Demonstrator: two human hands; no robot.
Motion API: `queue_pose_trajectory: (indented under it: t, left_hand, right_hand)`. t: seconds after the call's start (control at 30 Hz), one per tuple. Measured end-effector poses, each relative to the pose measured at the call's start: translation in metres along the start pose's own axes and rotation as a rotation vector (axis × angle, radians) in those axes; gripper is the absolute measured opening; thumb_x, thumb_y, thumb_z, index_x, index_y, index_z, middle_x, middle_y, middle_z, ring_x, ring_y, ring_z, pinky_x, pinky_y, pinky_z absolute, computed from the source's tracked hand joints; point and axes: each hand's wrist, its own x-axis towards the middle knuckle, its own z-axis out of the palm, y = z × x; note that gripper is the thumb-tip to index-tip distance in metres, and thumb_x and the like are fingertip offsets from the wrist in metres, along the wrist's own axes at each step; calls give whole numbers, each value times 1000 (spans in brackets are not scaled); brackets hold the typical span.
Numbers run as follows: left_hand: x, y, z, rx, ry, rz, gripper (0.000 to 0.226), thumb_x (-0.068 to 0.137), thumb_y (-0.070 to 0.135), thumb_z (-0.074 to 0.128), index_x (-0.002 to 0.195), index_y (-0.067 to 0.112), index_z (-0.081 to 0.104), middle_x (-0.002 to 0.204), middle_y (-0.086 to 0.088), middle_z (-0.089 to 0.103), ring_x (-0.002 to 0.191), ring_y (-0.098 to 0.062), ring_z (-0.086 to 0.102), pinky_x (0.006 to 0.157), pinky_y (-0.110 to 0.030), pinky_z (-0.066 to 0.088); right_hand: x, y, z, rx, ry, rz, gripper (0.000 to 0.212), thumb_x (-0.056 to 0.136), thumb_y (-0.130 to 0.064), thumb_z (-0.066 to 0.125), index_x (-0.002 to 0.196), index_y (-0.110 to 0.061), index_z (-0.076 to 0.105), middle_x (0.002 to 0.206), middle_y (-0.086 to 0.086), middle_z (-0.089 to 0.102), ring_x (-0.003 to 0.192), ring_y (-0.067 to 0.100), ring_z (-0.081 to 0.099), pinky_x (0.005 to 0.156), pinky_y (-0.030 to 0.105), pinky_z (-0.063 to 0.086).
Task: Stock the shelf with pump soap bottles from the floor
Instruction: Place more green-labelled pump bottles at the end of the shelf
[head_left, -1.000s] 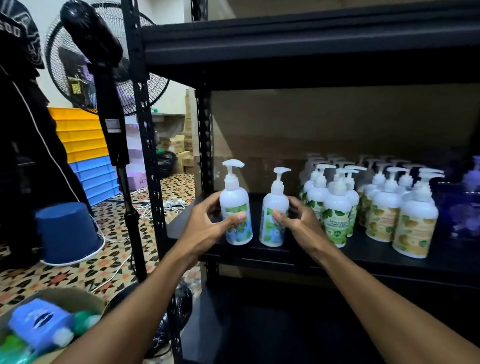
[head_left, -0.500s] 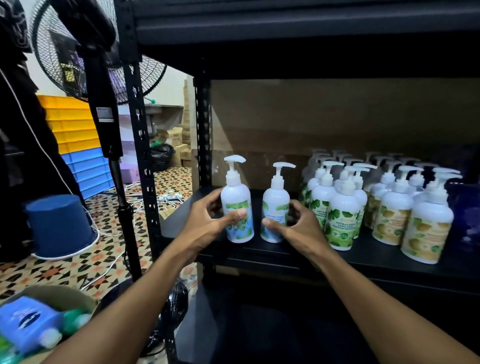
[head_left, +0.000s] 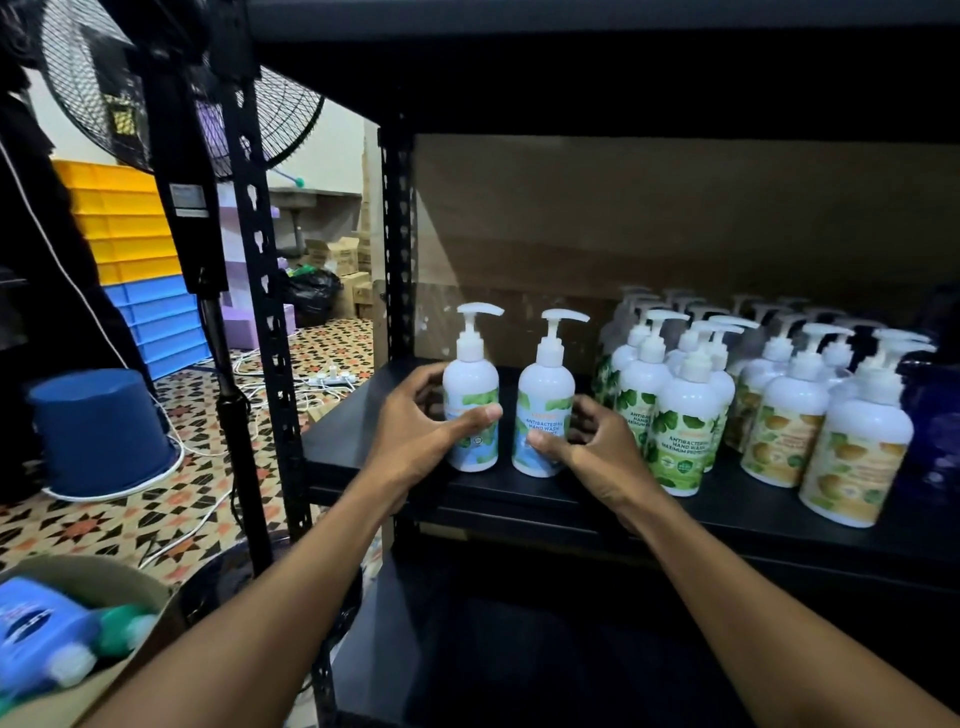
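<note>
Standing upright on the black metal shelf (head_left: 363, 447), two white plastic pump bottles: left hand (head_left: 415, 441) fingers curl around one (head_left: 471, 400), right hand (head_left: 592, 447) fingers around the other (head_left: 545, 410)

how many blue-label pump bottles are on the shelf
2, both upright at the left end of the shelf: the left bottle in the left hand, the right bottle in the right hand. None seem hidden.

Both bare forearms are extending forward and slightly inward from the lower frame edge. The left hand (head_left: 415, 431) is curling, thumb lying across the front and fingers wrapping behind. The right hand (head_left: 592, 447) is mirroring it, thumb pointing left, fingers bending around the far side.
</note>
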Motion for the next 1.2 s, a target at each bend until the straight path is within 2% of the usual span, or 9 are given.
queue_pose_trajectory:
  t: [0.27, 0.4, 0.47, 0.57, 0.7, 0.8, 0.93, 1.03, 1.2]
  left_hand:
    - [10, -10, 16, 102, 38, 16, 86, 36, 72, 95, 109, 41, 60, 115, 12, 72, 106, -8, 71, 88, -31, 62]
    - [8, -11, 0, 69, -165, -58, 84, 56, 48, 101, 128, 32, 61, 121, 10, 75, 110, -5, 71, 91, -21, 57]
    - [7, -9, -8, 44, -208, -93, 76, 60, 36, 97, 129, 24, 65, 117, 7, 77, 107, -7, 73, 88, -17, 58]
    - [6, -12, -8, 36, -180, -110, 72, 60, 33, 97, 125, 20, 68, 114, 3, 78, 106, -12, 75, 88, -22, 60]
    - [4, -13, -1, 76, -139, -88, 70, 62, 38, 97, 123, 22, 66, 113, 5, 76, 104, -9, 73, 82, -18, 59]
    - [3, -11, -1, 125, -153, -73, 77, 59, 47, 98, 125, 27, 65, 116, 9, 74, 106, -5, 70, 90, -20, 57]
    - [6, -15, -4, 110, -157, -89, 70, 66, 32, 99, 128, 23, 66, 117, 6, 76, 108, -8, 72, 96, -28, 59]
    - [7, -15, -5, 100, -151, -76, 73, 69, 29, 98, 133, 23, 63, 120, 6, 75, 111, -8, 71, 97, -25, 58]
    - [6, -15, -3, 84, -136, -82, 70, 69, 25, 97, 130, 19, 64, 117, 3, 76, 107, -10, 73, 94, -27, 60]
  right_hand:
    - [0, 0, -2, 37, -12, -4, 44, 80, -11, 86, 116, -21, 65, 109, -8, 74, 90, -4, 71, 74, 11, 54]
    - [-2, -1, -3, 14, -32, -8, 49, 80, -18, 87, 122, -22, 63, 112, -10, 73, 95, -3, 71, 77, 12, 54]
    - [-3, -1, -2, 5, -32, 2, 53, 79, -21, 87, 126, -20, 63, 114, -7, 74, 98, 1, 72, 80, 16, 56]
    - [-2, 0, -2, 4, -14, 7, 55, 77, -21, 88, 126, -17, 63, 113, -4, 75, 98, 6, 73, 83, 20, 57]
    - [-3, 0, -1, 7, 11, 8, 56, 76, -23, 89, 125, -17, 63, 111, -4, 75, 97, 6, 73, 83, 21, 58]
    - [-4, 0, -1, -4, 17, 9, 58, 75, -26, 90, 126, -17, 63, 111, -4, 75, 97, 5, 73, 86, 24, 58]
    - [-5, -2, 0, -15, 34, 7, 56, 76, -23, 89, 125, -16, 63, 113, -4, 75, 95, 0, 72, 78, 14, 55]
    - [-6, -4, 1, -22, 54, 1, 57, 75, -25, 90, 125, -18, 63, 112, -6, 75, 94, -5, 70, 73, 8, 52]
    - [-10, -7, 3, -63, 115, -4, 65, 71, -35, 93, 126, -26, 61, 112, -11, 73, 99, -1, 69, 81, 17, 57]
